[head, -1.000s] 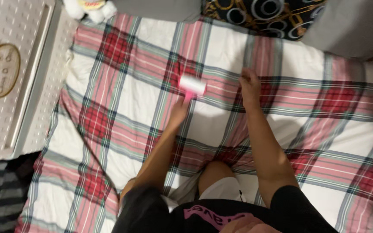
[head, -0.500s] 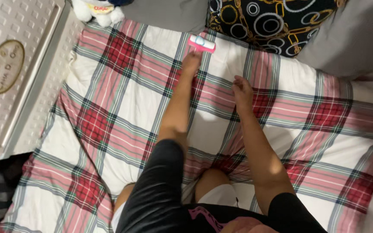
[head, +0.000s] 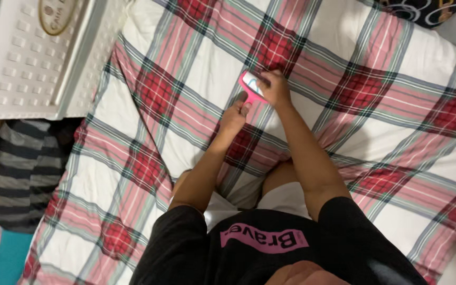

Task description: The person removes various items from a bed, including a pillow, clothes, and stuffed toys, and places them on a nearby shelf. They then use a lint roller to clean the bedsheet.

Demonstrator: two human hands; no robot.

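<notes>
1. Since the earlier frame you pulled the pink lint roller back from the far edge of the bed toward your knees, and your right hand came over to it.
2. Your left hand was closed around the roller's pink handle, low on the plaid blanket.
3. Your right hand's fingers were curled on the white roll itself, pinching at it.
4. A white dotted box lay beside the bed's left edge, with a striped cloth below it; a black patterned pillow sat at the far corner, well apart.
</notes>
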